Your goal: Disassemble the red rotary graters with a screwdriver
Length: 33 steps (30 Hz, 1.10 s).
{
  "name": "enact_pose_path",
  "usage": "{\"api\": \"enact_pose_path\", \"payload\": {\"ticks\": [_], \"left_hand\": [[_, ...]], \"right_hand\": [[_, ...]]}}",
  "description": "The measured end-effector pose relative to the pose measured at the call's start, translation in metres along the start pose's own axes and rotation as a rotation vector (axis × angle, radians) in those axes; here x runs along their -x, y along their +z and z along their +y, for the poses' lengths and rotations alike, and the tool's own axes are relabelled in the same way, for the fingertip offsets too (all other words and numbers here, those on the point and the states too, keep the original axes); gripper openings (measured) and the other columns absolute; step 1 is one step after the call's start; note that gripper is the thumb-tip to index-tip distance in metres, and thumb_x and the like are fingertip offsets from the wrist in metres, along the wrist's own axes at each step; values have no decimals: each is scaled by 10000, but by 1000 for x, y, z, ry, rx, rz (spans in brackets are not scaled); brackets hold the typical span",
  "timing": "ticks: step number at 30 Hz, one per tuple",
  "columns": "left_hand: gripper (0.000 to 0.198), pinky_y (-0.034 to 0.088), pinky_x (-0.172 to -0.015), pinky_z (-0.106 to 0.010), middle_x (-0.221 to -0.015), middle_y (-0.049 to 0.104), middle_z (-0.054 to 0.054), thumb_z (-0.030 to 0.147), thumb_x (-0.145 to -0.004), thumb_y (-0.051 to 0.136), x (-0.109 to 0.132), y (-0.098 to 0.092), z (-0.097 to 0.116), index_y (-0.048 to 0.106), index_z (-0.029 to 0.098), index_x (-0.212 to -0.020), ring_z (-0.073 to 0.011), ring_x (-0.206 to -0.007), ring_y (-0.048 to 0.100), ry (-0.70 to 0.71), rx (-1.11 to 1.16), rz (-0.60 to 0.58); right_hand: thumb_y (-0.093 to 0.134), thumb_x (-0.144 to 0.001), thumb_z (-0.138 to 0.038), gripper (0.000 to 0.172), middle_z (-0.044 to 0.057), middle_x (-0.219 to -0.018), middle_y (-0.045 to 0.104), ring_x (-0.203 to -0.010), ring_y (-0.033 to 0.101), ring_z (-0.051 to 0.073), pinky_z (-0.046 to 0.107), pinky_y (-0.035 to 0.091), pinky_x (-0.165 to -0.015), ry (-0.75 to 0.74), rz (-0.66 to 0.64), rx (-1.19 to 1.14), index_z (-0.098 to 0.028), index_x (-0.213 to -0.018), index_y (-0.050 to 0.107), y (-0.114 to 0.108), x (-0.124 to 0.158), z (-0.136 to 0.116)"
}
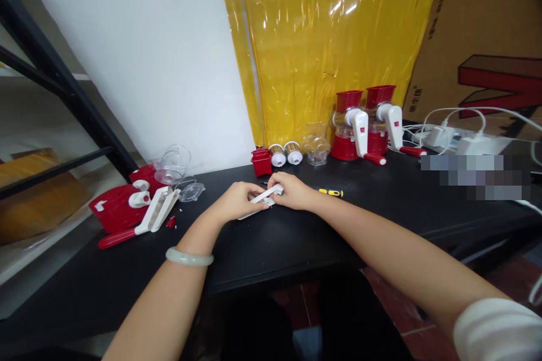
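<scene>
Head view: both hands meet over the black table (296,242). The left hand (237,201) and right hand (294,192) each grip one end of a white plastic handle piece (266,196), fingers curled around it, held just above the tabletop near its middle. A yellow-handled screwdriver (331,193) lies just beside the right wrist. To the left sit loose red and white parts (127,208) and a clear cup (171,166). Two assembled red grinders (366,124) stand at the back against yellow film (330,34).
</scene>
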<state>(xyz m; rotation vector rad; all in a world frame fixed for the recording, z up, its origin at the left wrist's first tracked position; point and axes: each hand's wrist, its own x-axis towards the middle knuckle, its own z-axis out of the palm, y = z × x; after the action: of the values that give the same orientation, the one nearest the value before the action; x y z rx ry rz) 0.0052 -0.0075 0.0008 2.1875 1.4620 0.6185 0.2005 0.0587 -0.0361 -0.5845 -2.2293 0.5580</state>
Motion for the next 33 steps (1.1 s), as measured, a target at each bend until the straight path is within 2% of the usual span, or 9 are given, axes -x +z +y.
{"api": "enact_pose_path", "payload": {"ticks": [8, 15, 19, 23, 26, 28, 30, 33], "left_hand": [[343, 471, -692, -247, -901, 780, -12, 399, -746, 716, 2, -2, 6, 779, 194, -1013, -173, -754, 672, -12, -80, 0], [412, 501, -697, -257, -926, 777, -40, 410, -707, 746, 2, -1, 5, 750, 173, -1043, -194, -784, 694, -22, -10, 17], [325, 490, -663, -257, -827, 767, -37, 443, -715, 731, 3, -2, 6, 757, 173, -893, -186, -729, 681, -22, -35, 35], [302, 458, -623, -247, -770, 749, -26, 460, -731, 711, 3, -3, 5, 746, 182, -845, -171, -690, 658, -5, -75, 79], [302, 449, -620, -249, -765, 745, -29, 457, -739, 699, 5, -5, 8, 740, 179, -852, -174, -690, 657, -33, -109, 116], [305, 445, -626, -258, -774, 747, -34, 461, -755, 678, 7, -11, 12, 742, 181, -856, -184, -697, 660, -70, -162, 171], [316, 439, -633, -269, -795, 751, -42, 474, -759, 664, 12, -23, 16, 744, 185, -860, -200, -714, 666, -138, -244, 250], [345, 422, -627, -284, -831, 754, -67, 488, -747, 658, 28, -52, 14, 740, 184, -886, -237, -754, 675, -344, -399, 330]], "right_hand": [[655, -701, -92, 174, 14, -878, 608, -816, 570, 154, 273, 412, -752, 21, -27, 6, -182, -832, 583, -2, 1, -4], [663, -675, -94, 203, 13, -884, 607, -799, 558, 154, 277, 413, -742, 39, -27, -6, -185, -833, 573, -1, 1, -4], [650, -693, -95, 184, 20, -878, 596, -801, 556, 159, 284, 423, -743, 19, -14, 10, -184, -838, 580, -2, 1, -4], [643, -729, -119, 181, 28, -900, 588, -823, 558, 166, 311, 448, -775, -16, 30, 7, -189, -884, 583, -3, 0, -2], [655, -765, -173, 254, 58, -996, 580, -951, 566, 194, 366, 467, -873, -45, 114, -31, -189, -1005, 574, -2, 0, 0], [656, -789, -219, 335, 91, -1095, 551, -1033, 554, 208, 382, 489, -884, -10, 169, -74, -186, -1104, 547, -2, -1, 1], [647, -807, -249, 395, 117, -1174, 510, -1060, 544, 211, 367, 526, -825, 50, 206, -118, -185, -1174, 515, -2, -1, 2], [636, -821, -260, 427, 123, -1189, 488, -1033, 539, 204, 346, 551, -757, 87, 214, -143, -190, -1216, 490, -2, -1, 4]]}}
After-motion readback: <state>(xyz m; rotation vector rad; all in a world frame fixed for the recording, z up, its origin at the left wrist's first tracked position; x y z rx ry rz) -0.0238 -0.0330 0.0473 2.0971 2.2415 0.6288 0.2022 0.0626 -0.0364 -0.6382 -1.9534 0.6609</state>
